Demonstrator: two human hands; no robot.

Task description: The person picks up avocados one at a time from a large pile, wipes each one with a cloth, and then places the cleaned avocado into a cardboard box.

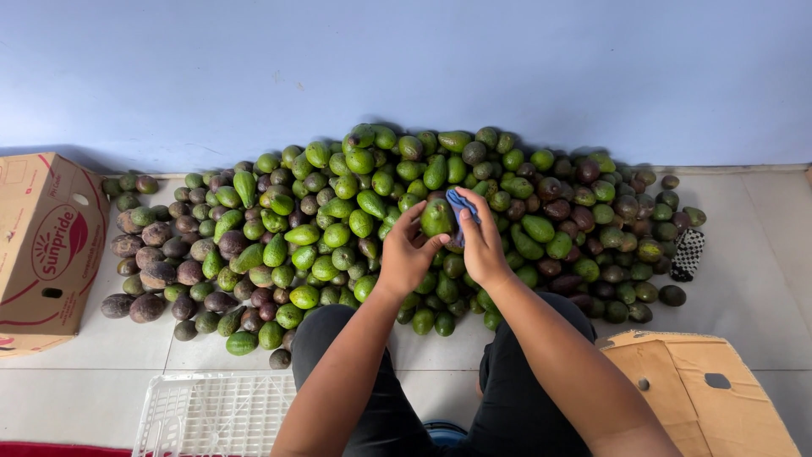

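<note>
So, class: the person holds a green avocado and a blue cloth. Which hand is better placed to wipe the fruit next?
Probably the right hand: it holds the blue cloth against the avocado, while the left hand steadies it.

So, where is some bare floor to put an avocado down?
Bare tile lies right of the avocado pile, above the open brown box. Another patch sits between the printed carton and white crate. Around both hands, left hand and right hand, it is crowded.
</note>
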